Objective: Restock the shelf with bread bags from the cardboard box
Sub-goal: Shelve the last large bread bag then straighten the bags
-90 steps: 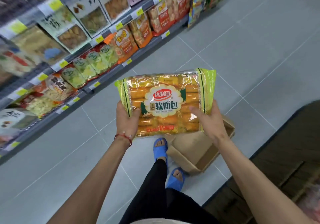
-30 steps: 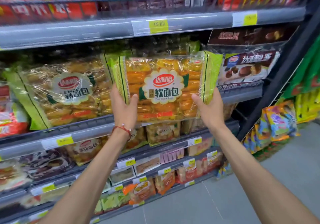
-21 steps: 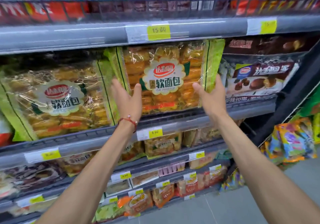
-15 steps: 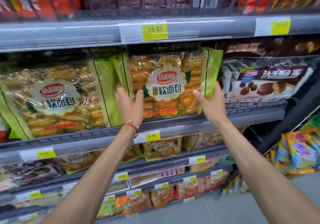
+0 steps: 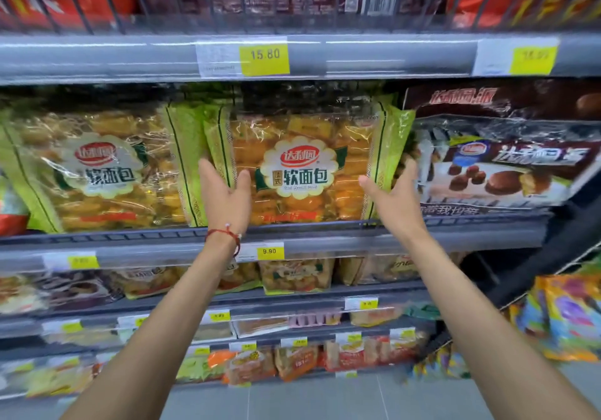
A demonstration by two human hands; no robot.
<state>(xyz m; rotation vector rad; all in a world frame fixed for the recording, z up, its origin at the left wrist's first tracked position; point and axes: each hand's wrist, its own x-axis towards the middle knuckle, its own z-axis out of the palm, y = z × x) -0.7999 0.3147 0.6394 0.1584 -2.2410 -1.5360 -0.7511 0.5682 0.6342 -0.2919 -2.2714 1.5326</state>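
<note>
Obs., standing by the aisle. Reference: 9.90 price tag on the front rail of the shelf.

- Bread bag: directly above the tag, upright on its bottom edge, label facing out, long axis running left-right along the rail. Top edge close under the next shelf up.
- Left hand: above and left of the tag, at the bag's lower left corner. Fingers straight, palm turned inward, thumb lying over the bag's front film. Nothing gripped. Red string bracelet on the wrist.
- Right hand: above and right of the tag, at the bag's lower right corner. Fingers spread and straight, palm inward. Contact with the green side strip: cannot tell.
- Neighbours: second bread bag far left of the tag, its green edge overlapping our bag's; chocolate pie bag far right.
- Cardboard box: not in view.

Judgement: the bag sits between the two palms, both equally near, and looks placed. It lies straight ahead of the hands, so the coming move is a short push back or a straight withdrawal. Risk: bag tips forward over the rail.
</note>
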